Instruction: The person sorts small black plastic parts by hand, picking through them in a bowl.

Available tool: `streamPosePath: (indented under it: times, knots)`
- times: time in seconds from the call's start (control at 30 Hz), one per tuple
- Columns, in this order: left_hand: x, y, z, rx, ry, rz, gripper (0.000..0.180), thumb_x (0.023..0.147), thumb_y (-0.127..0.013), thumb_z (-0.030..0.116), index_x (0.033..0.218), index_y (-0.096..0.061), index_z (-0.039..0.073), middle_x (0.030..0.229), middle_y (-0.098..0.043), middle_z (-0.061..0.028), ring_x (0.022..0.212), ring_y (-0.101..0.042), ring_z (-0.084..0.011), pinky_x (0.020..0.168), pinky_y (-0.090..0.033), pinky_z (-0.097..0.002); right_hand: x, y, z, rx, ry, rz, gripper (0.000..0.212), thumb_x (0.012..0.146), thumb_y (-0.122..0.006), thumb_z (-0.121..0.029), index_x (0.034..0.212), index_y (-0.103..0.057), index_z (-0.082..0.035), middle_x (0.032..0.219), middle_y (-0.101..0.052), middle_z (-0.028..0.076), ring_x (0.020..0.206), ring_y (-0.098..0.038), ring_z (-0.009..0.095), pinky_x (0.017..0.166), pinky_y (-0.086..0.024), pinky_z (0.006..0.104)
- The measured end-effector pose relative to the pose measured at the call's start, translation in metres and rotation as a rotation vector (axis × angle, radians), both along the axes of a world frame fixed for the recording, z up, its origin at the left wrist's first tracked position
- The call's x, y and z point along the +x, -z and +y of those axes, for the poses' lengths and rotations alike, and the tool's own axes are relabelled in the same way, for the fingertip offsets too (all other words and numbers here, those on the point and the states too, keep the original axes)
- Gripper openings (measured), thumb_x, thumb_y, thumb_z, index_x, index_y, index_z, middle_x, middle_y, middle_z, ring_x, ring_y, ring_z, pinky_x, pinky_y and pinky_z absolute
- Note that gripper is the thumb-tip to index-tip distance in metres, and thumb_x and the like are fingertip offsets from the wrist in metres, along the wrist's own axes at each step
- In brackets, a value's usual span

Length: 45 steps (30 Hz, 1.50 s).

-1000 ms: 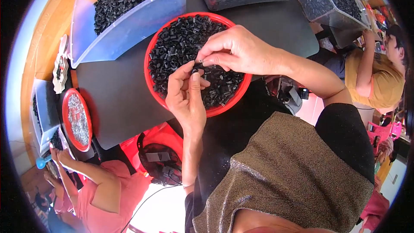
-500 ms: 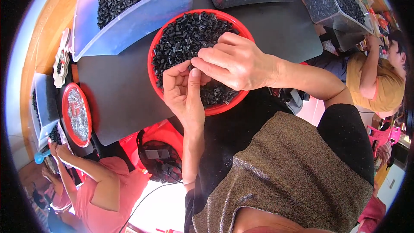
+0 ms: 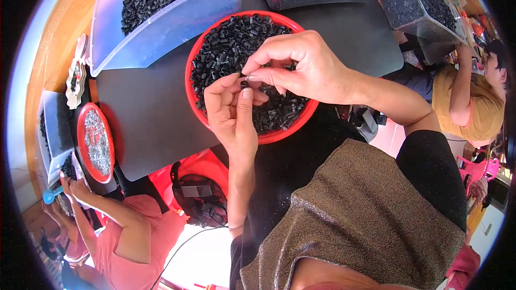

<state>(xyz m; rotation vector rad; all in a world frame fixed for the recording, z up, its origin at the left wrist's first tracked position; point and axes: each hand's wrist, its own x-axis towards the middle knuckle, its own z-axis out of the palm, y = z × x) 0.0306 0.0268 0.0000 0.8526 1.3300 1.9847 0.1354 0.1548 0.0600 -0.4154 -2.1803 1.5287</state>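
Pinching a tiny black part [image 3: 244,82] between thumb and fingertips, our left hand [image 3: 232,108] sat at frame center over the red bowl [image 3: 189,75] of black pieces. Our right hand [image 3: 301,67] came in from the right, fingers closed on a thin metal bit touching that same part. Clear bins [image 3: 107,48] of more black pieces sat along the top of the frame, on the dark table [image 3: 145,123].
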Motion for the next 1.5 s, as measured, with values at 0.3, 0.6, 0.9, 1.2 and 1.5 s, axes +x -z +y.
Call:
streamPosePath:
  times: [0.3,0.6,0.9,1.2,1.5]
  knots:
    - [0.004,-0.006,0.000,-0.049,-0.007,0.033,0.026,0.091,-0.052,-0.004,0.116,-0.047,0.000,0.097,-0.062,-0.0110,0.076,-0.062,-0.0132,0.070,-0.050,-0.0233,-0.001,-0.004,0.002,0.150,0.016,0.051,0.030,0.080,-0.065,0.001,0.109,-0.065,-0.006,0.077,-0.067,0.004,0.058,-0.061,0.008,0.054,-0.048,0.0225]
    - [0.006,0.001,-0.003,-0.053,0.018,0.104,0.010,0.089,-0.056,-0.006,0.098,-0.054,-0.003,0.090,-0.062,-0.0103,0.072,-0.063,-0.0135,0.065,-0.052,-0.0235,0.006,-0.004,0.005,0.176,-0.043,-0.028,0.029,0.075,-0.069,-0.003,0.104,-0.066,-0.007,0.072,-0.066,0.008,0.063,-0.064,0.017,0.059,-0.050,0.0299]
    - [0.002,-0.003,-0.007,0.045,0.112,0.009,0.020,0.090,-0.051,-0.008,0.108,-0.049,-0.002,0.091,-0.064,-0.0171,0.068,-0.062,-0.0144,0.062,-0.050,-0.0233,0.032,0.003,0.038,0.108,0.018,-0.149,0.010,0.081,-0.070,-0.009,0.086,-0.069,0.000,0.079,-0.068,0.005,0.074,-0.062,0.008,0.066,-0.049,0.0220]
    - [0.001,0.002,-0.001,0.091,0.019,0.033,0.017,0.091,-0.049,-0.006,0.107,-0.053,-0.001,0.093,-0.064,-0.0161,0.067,-0.059,-0.0146,0.061,-0.050,-0.0248,0.041,0.025,0.068,0.706,0.171,-0.353,0.011,0.078,-0.066,-0.008,0.088,-0.068,-0.004,0.081,-0.059,0.012,0.076,-0.061,0.030,0.067,-0.048,0.0395]
    - [0.001,0.001,0.000,0.087,0.031,0.044,0.014,0.091,-0.052,-0.002,0.104,-0.052,0.000,0.093,-0.064,-0.0174,0.064,-0.059,-0.0140,0.059,-0.048,-0.0241,0.018,0.028,0.063,0.586,-0.080,-0.309,0.011,0.080,-0.064,-0.008,0.090,-0.068,-0.005,0.080,-0.060,0.011,0.079,-0.061,0.032,0.070,-0.048,0.0422]
